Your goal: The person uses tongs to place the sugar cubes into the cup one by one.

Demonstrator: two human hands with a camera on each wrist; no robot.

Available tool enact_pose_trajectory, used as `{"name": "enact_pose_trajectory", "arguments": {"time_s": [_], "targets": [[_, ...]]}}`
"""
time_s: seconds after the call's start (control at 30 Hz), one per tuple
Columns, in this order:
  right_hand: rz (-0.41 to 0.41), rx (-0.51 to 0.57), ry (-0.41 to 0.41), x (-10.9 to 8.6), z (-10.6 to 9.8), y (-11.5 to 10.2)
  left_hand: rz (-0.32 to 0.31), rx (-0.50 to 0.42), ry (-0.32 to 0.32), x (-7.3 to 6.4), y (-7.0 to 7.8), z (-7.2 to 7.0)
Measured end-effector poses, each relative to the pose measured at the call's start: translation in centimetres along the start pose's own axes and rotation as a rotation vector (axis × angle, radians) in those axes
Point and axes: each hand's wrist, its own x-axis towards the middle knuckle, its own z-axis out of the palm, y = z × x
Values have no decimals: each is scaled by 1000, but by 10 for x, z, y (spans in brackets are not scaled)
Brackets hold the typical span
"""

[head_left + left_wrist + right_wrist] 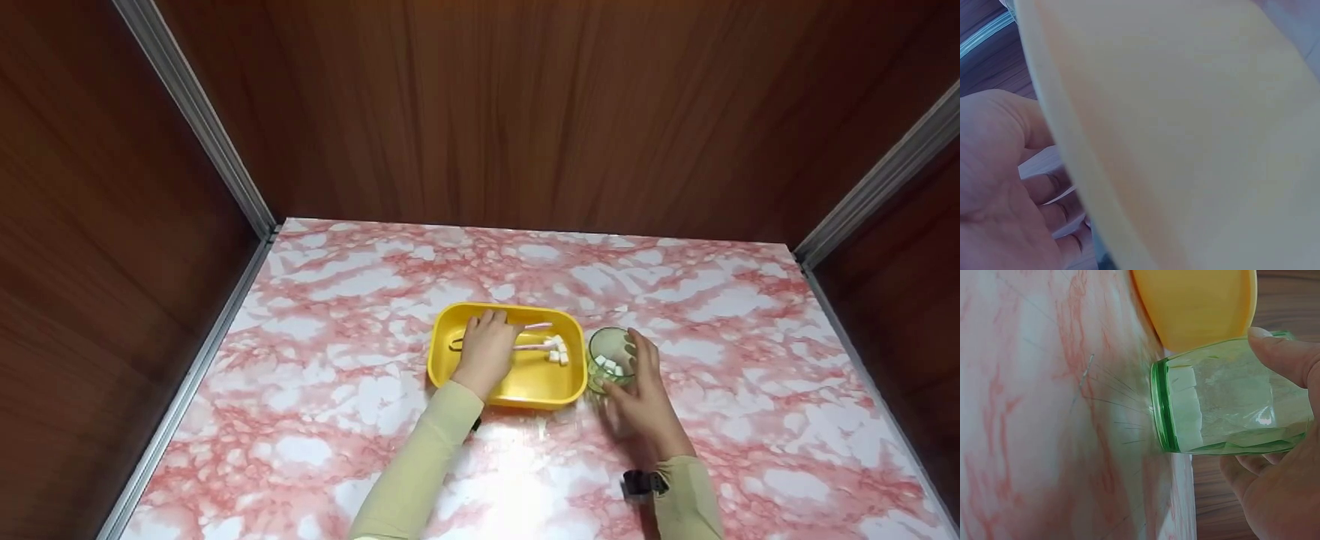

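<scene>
No lettering, label, brand, number or sign can be read on anything in these three views.

Pale yellow-green sleeves [421, 465]; black right-wrist strap [645, 482].

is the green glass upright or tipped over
Upright: the right wrist view shows the glass with its base toward the table, white cubes gathered at the bottom.
</scene>
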Motion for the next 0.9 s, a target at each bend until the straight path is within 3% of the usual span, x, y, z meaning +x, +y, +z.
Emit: {"name": "enact_pose_trajectory", "arguments": {"time_s": [0.33, 0.9], "targets": [[5, 19, 6, 2, 1, 2, -20, 4, -38, 7, -1, -4], [31, 39, -4, -1, -1, -5, 17, 45, -57, 15, -1, -6]]}}
